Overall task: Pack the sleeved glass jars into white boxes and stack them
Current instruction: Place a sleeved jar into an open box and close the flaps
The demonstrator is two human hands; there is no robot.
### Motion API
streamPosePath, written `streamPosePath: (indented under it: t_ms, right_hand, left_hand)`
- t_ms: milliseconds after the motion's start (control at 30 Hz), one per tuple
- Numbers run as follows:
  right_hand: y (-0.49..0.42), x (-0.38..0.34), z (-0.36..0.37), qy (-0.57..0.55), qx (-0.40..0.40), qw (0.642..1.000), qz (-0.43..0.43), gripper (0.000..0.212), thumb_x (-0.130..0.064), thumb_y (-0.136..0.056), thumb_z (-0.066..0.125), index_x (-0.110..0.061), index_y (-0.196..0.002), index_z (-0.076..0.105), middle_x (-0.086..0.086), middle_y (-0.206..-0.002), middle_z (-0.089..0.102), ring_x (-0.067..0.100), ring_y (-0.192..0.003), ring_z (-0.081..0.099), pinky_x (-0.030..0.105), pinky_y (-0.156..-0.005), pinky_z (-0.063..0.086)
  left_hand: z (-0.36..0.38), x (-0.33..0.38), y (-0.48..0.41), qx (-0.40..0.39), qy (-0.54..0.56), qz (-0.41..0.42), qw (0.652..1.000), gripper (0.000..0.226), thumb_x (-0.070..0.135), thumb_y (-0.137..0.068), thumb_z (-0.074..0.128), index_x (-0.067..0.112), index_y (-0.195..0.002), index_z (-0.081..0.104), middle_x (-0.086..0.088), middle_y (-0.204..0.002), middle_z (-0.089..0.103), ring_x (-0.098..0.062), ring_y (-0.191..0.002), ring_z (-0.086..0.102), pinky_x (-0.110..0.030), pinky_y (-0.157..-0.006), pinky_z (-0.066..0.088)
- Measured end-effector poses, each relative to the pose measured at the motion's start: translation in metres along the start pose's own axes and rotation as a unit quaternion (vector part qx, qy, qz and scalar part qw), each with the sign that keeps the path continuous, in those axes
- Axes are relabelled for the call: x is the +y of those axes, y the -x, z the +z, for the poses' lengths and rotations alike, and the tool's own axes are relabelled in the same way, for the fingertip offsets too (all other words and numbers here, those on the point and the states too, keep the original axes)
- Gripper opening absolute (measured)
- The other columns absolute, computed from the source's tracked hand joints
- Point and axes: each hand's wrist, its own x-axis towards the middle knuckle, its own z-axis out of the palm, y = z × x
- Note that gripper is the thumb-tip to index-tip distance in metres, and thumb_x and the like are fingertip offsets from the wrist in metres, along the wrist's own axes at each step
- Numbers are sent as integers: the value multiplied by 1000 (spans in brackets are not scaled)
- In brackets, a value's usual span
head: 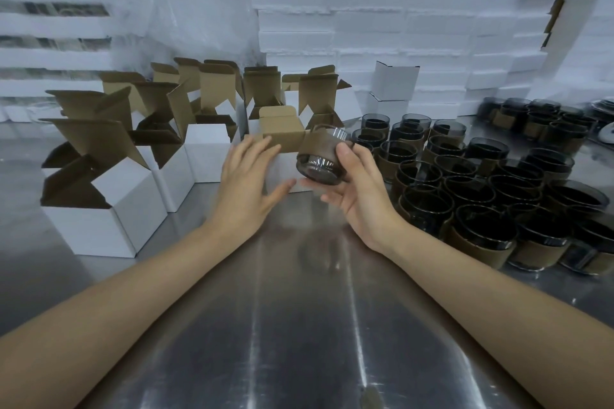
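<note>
One round, cardboard-sleeved glass jar [319,149] clamped in right hand [360,197] fingers; left hand [244,183] fingers splayed apart.

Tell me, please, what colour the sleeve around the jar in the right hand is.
The sleeve on the jar is cardboard brown, clearest in the head view.

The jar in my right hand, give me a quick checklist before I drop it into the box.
1. Grip: right hand holds the jar around its side: ok.
2. Sleeve: the brown sleeve wraps the jar: ok.
3. Box open: the white box in front has its flaps up: ok.
4. Box steadied: left hand is open at the box, blurred: cannot tell.
5. Jar over the opening: tilted beside the flaps, base toward the camera: not ok.
6. Box empty: inside hidden: cannot tell.
</note>
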Motion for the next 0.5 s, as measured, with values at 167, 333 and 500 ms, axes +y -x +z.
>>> streamPosePath:
  t_ms: [167,333,500]
  right_hand:
    - [-1,-6,1,156,20,978,-137,30,-32,-86,61,-23,-111,47,-7,-89,73,10,-79,70,17,-56,48]
    - [0,-14,-5,263,49,929,-257,41,-32,-83,69,-36,-116,45,-9,-103,68,14,-99,66,36,-88,53]
    - [-2,-13,-8,341,57,908,-235,35,-20,-84,73,-20,-114,54,-4,-110,62,14,-101,63,39,-90,52]
  left_hand:
    - [-2,-2,-4,31,25,28,999,30,30,-94,59,15,-119,62,-2,-133,53,-14,-133,33,-17,-110,16]
    - [-1,13,3,30,76,105,991,16,24,-92,61,13,-102,67,-5,-137,47,-11,-134,29,-9,-109,12]
    - [-2,19,6,38,129,108,985,17,33,-92,59,19,-95,67,0,-144,37,-5,-134,23,-9,-109,13]
